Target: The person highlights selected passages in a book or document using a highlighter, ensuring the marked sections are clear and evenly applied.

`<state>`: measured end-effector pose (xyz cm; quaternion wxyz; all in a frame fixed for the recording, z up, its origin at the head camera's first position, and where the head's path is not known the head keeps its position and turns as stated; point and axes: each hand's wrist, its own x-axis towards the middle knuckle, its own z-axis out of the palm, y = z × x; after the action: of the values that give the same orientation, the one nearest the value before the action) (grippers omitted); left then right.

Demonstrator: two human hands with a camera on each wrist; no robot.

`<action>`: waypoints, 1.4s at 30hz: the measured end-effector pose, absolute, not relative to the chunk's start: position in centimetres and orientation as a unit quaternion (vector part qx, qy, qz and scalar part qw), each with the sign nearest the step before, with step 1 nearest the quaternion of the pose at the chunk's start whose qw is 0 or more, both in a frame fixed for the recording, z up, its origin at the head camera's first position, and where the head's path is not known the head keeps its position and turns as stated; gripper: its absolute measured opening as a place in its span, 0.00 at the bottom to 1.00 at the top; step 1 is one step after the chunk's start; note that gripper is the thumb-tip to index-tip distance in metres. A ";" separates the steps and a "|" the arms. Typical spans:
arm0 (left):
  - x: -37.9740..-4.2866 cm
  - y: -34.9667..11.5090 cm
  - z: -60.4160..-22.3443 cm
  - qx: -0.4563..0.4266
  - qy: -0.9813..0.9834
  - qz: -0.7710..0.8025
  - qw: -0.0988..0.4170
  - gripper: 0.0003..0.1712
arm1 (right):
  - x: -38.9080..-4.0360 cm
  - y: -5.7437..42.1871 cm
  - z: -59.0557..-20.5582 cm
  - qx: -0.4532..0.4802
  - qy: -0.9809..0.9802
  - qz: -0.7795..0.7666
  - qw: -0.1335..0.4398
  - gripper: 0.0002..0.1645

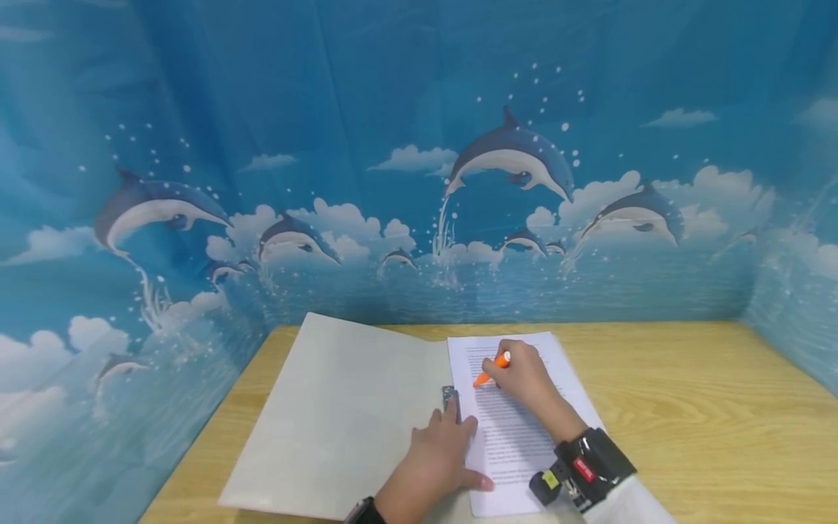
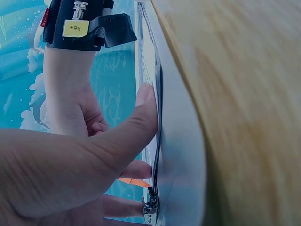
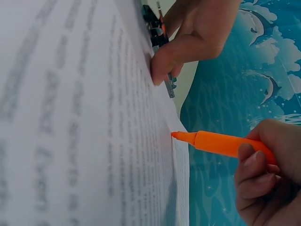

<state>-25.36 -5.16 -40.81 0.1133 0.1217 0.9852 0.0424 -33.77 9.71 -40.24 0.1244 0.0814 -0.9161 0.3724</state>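
An orange highlighter is pinched in my right hand, its tip touching the printed page near the left margin. The page tops a stack of printed paper lying on the right side of an opened white folder. My left hand rests with spread fingers across the stack's left edge and the folder's spine. Its thumb presses the lower part of the page, and a finger touches the metal clip. In the left wrist view that clip shows beside the fingers.
The folder and papers lie on a wooden table. Behind and beside it hangs a blue dolphin-print curtain. A black band with a small camera is strapped to my right wrist; another dark band circles my left wrist.
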 end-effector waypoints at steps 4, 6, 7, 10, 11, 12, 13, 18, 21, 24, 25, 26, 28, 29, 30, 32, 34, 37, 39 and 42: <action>-25.4 -5.1 -40.9 0.130 0.985 0.036 0.105 0.55 | -33.7 9.8 -40.3 0.088 -0.909 0.387 0.125 0.10; -25.4 -5.2 -40.8 0.131 0.985 0.034 0.103 0.55 | -33.7 9.8 -40.3 0.091 -0.907 0.393 0.124 0.10; -25.4 -5.2 -40.8 0.132 0.985 0.034 0.102 0.55 | -33.7 9.8 -40.3 0.090 -0.906 0.394 0.122 0.09; -25.3 -5.2 -40.8 0.130 0.986 0.035 0.101 0.55 | -33.9 9.8 -40.4 0.083 -0.909 0.392 0.115 0.09; -25.3 -5.2 -40.8 0.130 0.986 0.036 0.102 0.55 | -33.9 9.8 -40.5 0.079 -0.911 0.391 0.110 0.09; -25.3 -5.2 -40.8 0.130 0.986 0.036 0.102 0.55 | -34.0 9.7 -40.5 0.075 -0.912 0.390 0.105 0.09; -25.3 -5.2 -40.8 0.129 0.986 0.038 0.103 0.55 | -34.0 9.7 -40.5 0.071 -0.913 0.389 0.101 0.09; -25.3 -5.2 -40.8 0.123 0.985 0.044 0.110 0.55 | -33.9 9.8 -40.3 0.066 -0.913 0.391 0.094 0.09; -25.4 -5.2 -40.8 0.122 0.985 0.046 0.113 0.55 | -33.7 10.0 -40.1 0.067 -0.911 0.394 0.098 0.09; -25.3 -5.1 -40.6 0.120 0.985 0.045 0.115 0.55 | -33.7 10.1 -40.0 0.065 -0.911 0.395 0.099 0.09; -25.3 -5.1 -40.6 0.119 0.985 0.045 0.116 0.55 | -33.7 10.2 -40.0 0.063 -0.912 0.393 0.096 0.09; -25.3 -5.1 -40.6 0.118 0.985 0.045 0.118 0.55 | -33.8 10.3 -39.9 0.059 -0.913 0.392 0.093 0.09; -25.3 -5.0 -40.5 0.116 0.985 0.043 0.120 0.55 | -33.8 10.4 -39.9 0.051 -0.916 0.389 0.082 0.09; -25.3 -5.0 -40.5 0.115 0.985 0.042 0.121 0.55 | -33.8 10.4 -39.8 0.047 -0.918 0.387 0.077 0.09; -25.4 -4.9 -40.5 0.114 0.985 0.042 0.121 0.55 | -33.9 10.5 -39.8 0.044 -0.919 0.385 0.073 0.09; -25.4 -4.9 -40.6 0.113 0.985 0.044 0.122 0.55 | -33.9 10.6 -39.7 0.039 -0.921 0.382 0.067 0.10; -25.4 -4.9 -40.7 0.112 0.985 0.047 0.120 0.55 | -33.9 10.7 -39.6 0.037 -0.923 0.377 0.066 0.10; -25.4 -4.9 -40.8 0.112 0.985 0.051 0.117 0.55 | -33.9 10.9 -39.5 0.035 -0.925 0.373 0.065 0.10; -25.4 -4.9 -40.9 0.113 0.986 0.050 0.115 0.55 | -34.0 11.1 -39.5 0.033 -0.926 0.372 0.062 0.10; -25.5 -5.0 -41.0 0.114 0.986 0.048 0.114 0.55 | -34.1 11.5 -39.5 0.031 -0.926 0.371 0.066 0.09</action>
<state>-25.52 -4.96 -41.01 0.1142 0.1135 0.9858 0.0476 -34.05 11.45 -39.51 0.0660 0.0315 -0.9257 0.3712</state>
